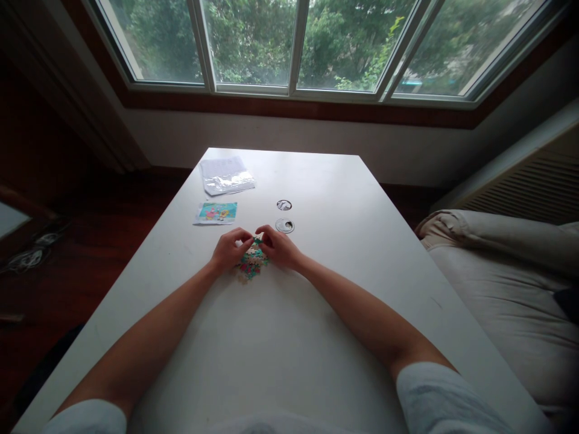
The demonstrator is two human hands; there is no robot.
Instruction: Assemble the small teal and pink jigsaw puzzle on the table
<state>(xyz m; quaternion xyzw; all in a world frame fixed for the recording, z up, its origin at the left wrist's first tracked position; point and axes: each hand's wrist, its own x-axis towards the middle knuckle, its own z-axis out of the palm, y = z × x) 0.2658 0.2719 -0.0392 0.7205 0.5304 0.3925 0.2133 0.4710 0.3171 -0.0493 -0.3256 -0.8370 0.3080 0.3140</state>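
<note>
A small heap of jigsaw puzzle pieces (252,263), mostly teal, pink and tan, lies on the white table. My left hand (231,248) is over the heap's left side, its thumb and fingers pinched together. From the right, my right hand (278,247) reaches over the heap with thumb and forefinger curled in a pinch. Between the two sets of fingertips is a green puzzle piece (257,240), which both hands seem to grip. The fingers partly hide it and the pieces beneath.
A colourful cartoon picture card (218,212) lies on the white table (280,337), left of the hands. Behind it is a clear plastic bag with paper (227,175). Two round holes (284,205) are in the tabletop beyond my right hand. A beige sofa (493,289) stands at right.
</note>
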